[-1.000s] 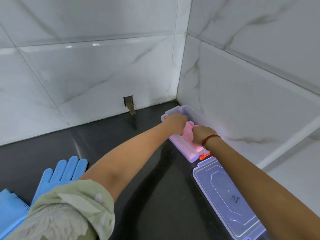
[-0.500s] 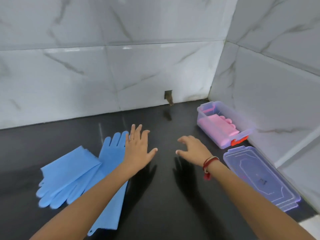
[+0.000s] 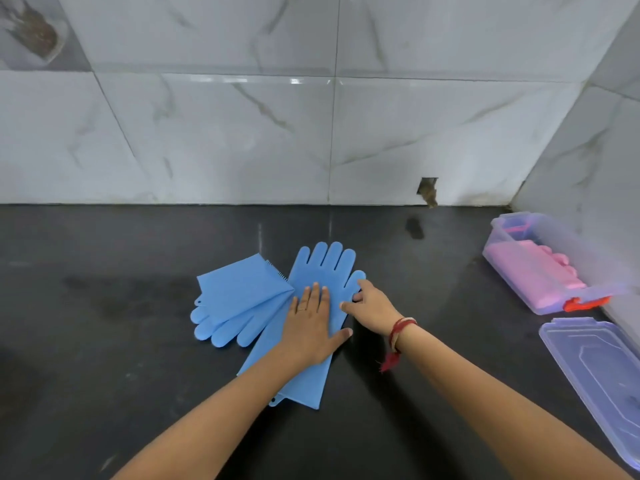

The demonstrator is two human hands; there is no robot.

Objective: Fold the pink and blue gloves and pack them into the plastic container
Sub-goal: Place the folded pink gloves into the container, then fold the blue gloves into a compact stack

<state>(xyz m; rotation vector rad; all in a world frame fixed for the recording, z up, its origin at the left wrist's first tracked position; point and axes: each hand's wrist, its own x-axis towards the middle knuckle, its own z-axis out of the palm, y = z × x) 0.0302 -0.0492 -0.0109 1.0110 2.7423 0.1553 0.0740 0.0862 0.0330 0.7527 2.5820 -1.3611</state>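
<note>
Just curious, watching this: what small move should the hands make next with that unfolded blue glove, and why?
Probably fold the thumb side of the flat blue glove over its palm. The left hand lies flat on it, the right hand is at its thumb edge, the other blue glove is already folded, and the pink gloves sit in the container.

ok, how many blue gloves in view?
2. One flat blue glove lies on the counter under the left hand, the right hand pinching its thumb side. One folded blue glove touches its left. Pink gloves could hide more.
</note>
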